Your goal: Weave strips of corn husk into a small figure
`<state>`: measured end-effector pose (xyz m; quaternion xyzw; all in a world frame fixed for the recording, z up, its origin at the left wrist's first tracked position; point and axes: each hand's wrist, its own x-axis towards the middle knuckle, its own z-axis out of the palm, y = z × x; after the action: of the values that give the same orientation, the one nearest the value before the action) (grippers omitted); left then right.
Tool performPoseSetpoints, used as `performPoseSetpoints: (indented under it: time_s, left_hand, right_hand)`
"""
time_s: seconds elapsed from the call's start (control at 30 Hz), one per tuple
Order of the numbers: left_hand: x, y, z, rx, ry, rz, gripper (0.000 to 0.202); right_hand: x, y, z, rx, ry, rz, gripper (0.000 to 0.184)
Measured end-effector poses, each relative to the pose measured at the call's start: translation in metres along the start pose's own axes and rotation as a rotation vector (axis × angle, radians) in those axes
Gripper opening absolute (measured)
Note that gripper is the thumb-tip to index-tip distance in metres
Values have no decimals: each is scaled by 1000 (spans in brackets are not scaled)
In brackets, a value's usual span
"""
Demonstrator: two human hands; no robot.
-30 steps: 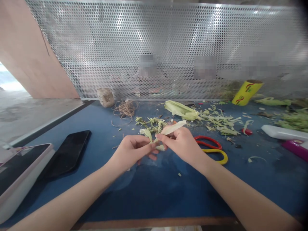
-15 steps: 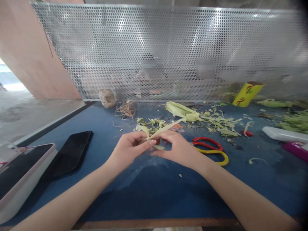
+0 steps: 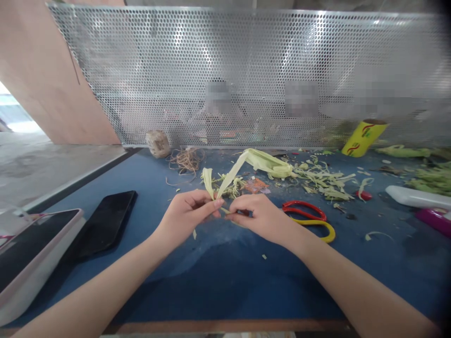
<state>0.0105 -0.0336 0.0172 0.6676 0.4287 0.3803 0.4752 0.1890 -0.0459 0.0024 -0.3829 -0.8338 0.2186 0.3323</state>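
Observation:
My left hand (image 3: 188, 213) and my right hand (image 3: 259, 216) meet over the blue table (image 3: 225, 277), fingers pinched. Between them they hold pale green husk strips (image 3: 225, 178): one long strip (image 3: 230, 174) rises up and right, a shorter one (image 3: 207, 180) stands to its left. The left thumb and forefinger grip the strips' base; the right fingers pinch a bit of the same husk just to the right. Red and yellow scissors (image 3: 310, 218) lie beside my right wrist.
Husk scraps (image 3: 320, 180) and a green husk bundle (image 3: 268, 163) lie behind my hands. A black phone (image 3: 104, 223) and a white device (image 3: 24, 253) sit at left. A yellow roll (image 3: 362, 136), white and pink items (image 3: 419, 199) are at right. Perforated metal screen (image 3: 225, 70) stands at the back.
The strips, lying low and pointing right before, now stand up from my pinched fingers. My hands have drawn slightly closer together and lower.

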Motion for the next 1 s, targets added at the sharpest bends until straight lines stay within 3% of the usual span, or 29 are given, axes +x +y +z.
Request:
performPoseSetpoints:
  time_s: [0.1,0.23,0.43,0.53,0.6,0.73,1.0]
  left_hand:
    - [0,0,4,-106,-17,-38,29]
    - [-1,-2,11,-163,-45,-76,38]
    - [-2,-4,14,-298,-159,-104,40]
    - [0,-4,13,-347,-129,-132,43]
    - [1,-5,11,-259,-42,-115,41]
    - [4,-8,5,107,149,65,30]
    - [1,-8,1,384,228,195,27]
  right_hand:
    - [-1,-3,0,53,58,98,13]
    - [-1,-9,3,170,127,149,30]
    - [1,-5,13,115,377,114,16]
    - [1,-3,15,90,453,53,12]
    - [1,-2,15,92,445,52,8]
    - [2,-1,17,104,377,137,9]
    - [2,-4,19,241,133,246,13]
